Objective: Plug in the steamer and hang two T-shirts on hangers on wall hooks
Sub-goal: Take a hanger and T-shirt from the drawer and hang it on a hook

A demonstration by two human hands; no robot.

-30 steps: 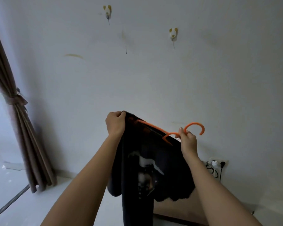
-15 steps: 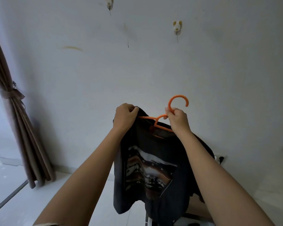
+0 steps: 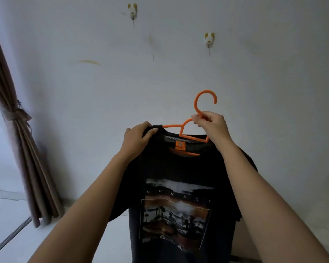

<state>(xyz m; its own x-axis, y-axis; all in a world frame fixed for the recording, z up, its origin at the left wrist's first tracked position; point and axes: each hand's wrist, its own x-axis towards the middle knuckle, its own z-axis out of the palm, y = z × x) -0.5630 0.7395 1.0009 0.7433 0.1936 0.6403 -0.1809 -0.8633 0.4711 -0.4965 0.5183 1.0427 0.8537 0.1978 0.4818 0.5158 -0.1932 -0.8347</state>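
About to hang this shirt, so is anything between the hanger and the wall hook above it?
Nothing visible. Only bare wall lies between the hanger, pinched by the right hand with the shirt on it, and the wall hook above. That hook is empty, as is the other hook further left.

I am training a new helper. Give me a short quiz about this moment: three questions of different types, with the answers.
1. How many wall hooks are in view?
2. The right hand pinches the orange hanger: A) at the neck under its hook; B) at the end of one arm; C) on the lower bar.
3. True or false: the left hand grips the black T-shirt at its bottom hem.
Key: 1 two; 2 A; 3 false.
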